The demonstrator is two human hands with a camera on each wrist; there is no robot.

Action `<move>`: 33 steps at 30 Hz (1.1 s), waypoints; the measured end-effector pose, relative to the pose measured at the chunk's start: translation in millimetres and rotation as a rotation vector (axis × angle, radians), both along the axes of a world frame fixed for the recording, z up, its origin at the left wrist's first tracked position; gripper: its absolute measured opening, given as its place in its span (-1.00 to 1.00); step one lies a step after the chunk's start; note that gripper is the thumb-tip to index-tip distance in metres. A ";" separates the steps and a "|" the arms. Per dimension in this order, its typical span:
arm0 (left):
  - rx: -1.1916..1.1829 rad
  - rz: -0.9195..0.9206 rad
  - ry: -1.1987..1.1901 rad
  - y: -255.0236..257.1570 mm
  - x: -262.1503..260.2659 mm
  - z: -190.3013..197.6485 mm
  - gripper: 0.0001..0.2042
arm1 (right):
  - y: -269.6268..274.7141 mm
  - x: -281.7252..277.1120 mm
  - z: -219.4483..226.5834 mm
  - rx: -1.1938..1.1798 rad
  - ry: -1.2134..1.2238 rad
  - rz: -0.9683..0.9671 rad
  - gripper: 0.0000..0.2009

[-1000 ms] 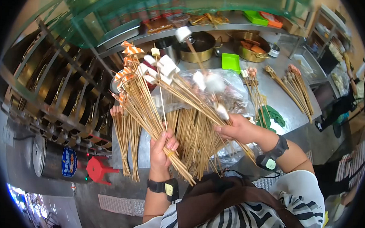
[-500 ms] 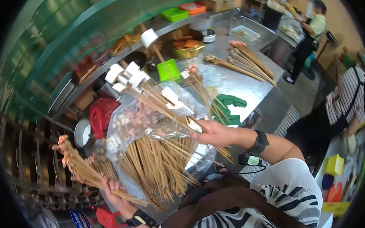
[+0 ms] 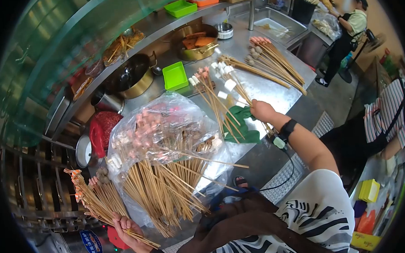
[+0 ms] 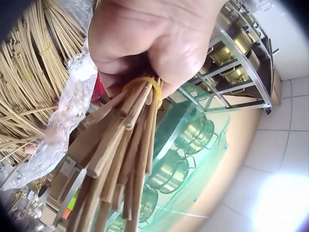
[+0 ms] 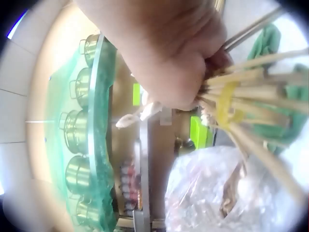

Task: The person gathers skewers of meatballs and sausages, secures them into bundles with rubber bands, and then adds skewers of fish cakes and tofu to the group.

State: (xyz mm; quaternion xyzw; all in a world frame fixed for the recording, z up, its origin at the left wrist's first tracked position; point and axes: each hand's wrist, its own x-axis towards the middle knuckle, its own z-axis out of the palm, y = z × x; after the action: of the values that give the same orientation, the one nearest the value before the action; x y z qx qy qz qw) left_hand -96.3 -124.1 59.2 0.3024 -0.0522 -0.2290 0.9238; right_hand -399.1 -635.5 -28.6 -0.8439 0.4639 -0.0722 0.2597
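Observation:
My left hand [image 3: 127, 230] grips a bundle of skewers [image 3: 90, 197] with orange-and-white striped tips, low at the left beside the steel table. In the left wrist view a yellow band [image 4: 155, 92] circles their stick ends below the fingers. My right hand [image 3: 263, 111] holds skewers with white pieces [image 3: 230, 84] over the table's right part, above a green cloth [image 3: 243, 127]. A yellow band [image 5: 227, 104] wraps those sticks in the right wrist view. Between the hands, a clear plastic bag [image 3: 166, 114] partly covers many skewers [image 3: 162, 191].
More skewer bundles [image 3: 276, 62] lie at the back right of the table, near a sink [image 3: 270, 26]. Behind the bag stand a green tray [image 3: 175, 76] and brass pots [image 3: 137, 79]. A rack is at the left; two people stand at the right.
The bundles have moved apart: the left hand went down and left, the right hand outward to the right, lowering its white-tipped skewers toward the table. The view has swung rightward.

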 end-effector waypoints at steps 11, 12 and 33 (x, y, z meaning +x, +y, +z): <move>0.072 -0.012 0.033 -18.9 -37.0 14.7 -0.68 | -29.3 0.4 -30.0 -0.063 0.180 -0.086 -0.53; 0.074 -0.003 0.034 -19.3 -38.9 14.7 -0.68 | -30.7 -2.8 -28.3 -0.118 0.128 -0.079 -0.45; 0.542 0.158 -0.185 -60.1 -79.3 51.3 -0.75 | -125.3 14.1 -60.1 -0.483 -0.091 0.051 -0.58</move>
State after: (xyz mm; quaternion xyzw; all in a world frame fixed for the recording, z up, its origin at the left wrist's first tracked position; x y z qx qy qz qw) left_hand -175.6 -184.2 110.5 0.5608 -0.0495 -0.1335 0.8156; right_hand -385.0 -760.8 -88.7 -0.8888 0.3996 -0.2121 0.0728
